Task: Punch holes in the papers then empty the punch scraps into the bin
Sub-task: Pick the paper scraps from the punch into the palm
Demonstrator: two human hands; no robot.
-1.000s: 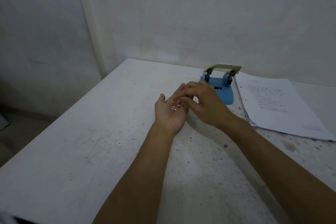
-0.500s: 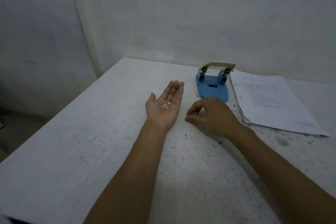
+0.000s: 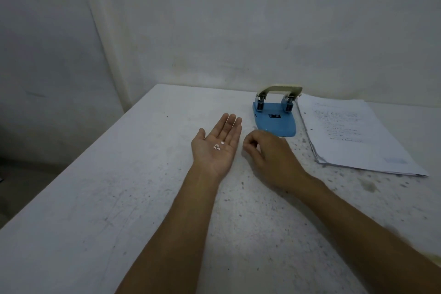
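Head view: left hand flat and palm up over the white desk, fingers spread straight, a few small white punch scraps resting on the palm. Right hand just right of that palm, knuckles up, fingers curled loosely with thumb and forefinger nearly pinched; nothing visibly gripped. Blue hole punch just beyond the right hand. Stack of printed papers right of the punch, beside it.

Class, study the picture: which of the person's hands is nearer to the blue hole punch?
Right. The right hand rests on the table just in front of the hole punch; the left hand, palm up, lies farther to its left.
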